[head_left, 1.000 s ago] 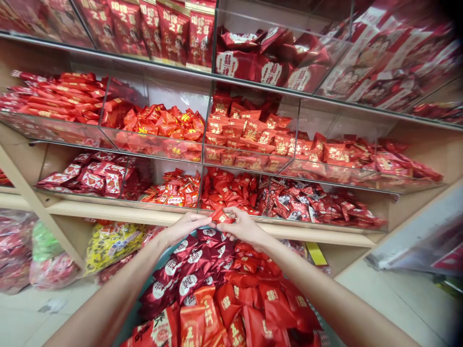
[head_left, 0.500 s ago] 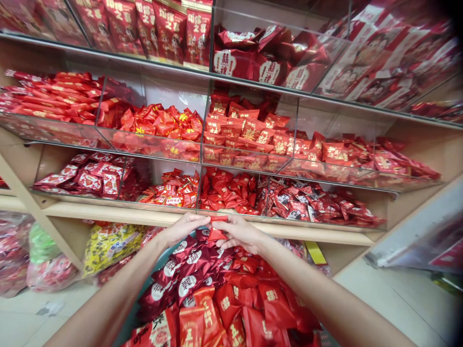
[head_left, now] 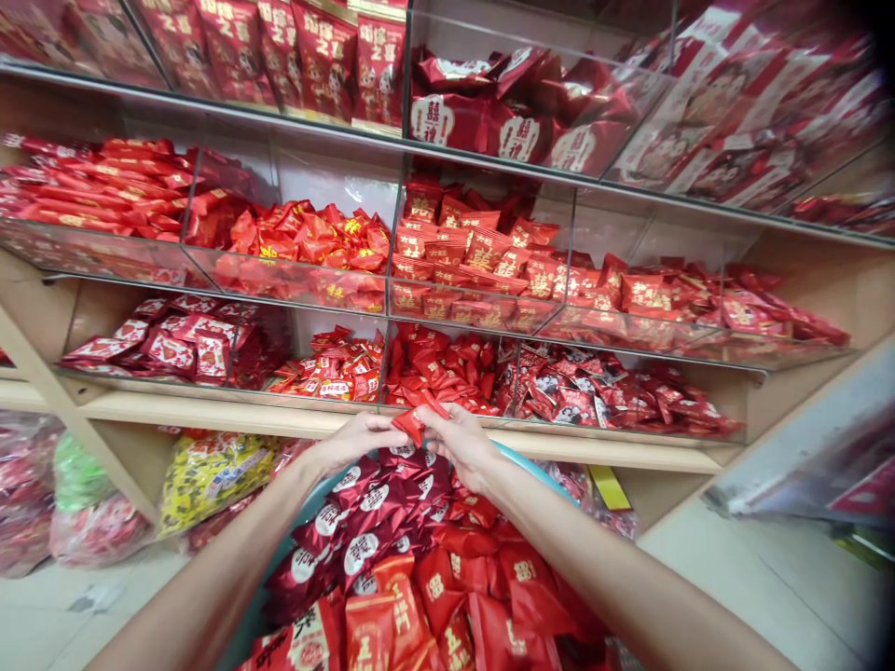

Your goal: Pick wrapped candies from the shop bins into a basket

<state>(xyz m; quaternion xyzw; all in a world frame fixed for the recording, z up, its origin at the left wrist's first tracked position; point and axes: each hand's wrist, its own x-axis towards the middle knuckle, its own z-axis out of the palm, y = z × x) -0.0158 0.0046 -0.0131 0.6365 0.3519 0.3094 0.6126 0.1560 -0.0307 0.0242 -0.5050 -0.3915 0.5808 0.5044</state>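
My left hand (head_left: 358,436) and my right hand (head_left: 461,445) meet in front of the lowest shelf, both pinching one small red candy packet (head_left: 414,421) between their fingertips. They hover just above a teal basket (head_left: 532,463) heaped with dark red and bright red packets (head_left: 419,568). Right behind the held packet is a clear bin of similar small red candies (head_left: 447,368).
Clear acrylic bins of red wrapped sweets (head_left: 314,247) fill three shelf tiers on a wooden rack (head_left: 210,410). Below the rack on the left lie a yellow bag (head_left: 210,471), a green bag (head_left: 74,471) and pink bags. A pale floor (head_left: 769,578) lies to the right.
The red packet between my hands has risen slightly and turned, and my right hand's fingers have curled more tightly onto it. The view has shifted slightly.
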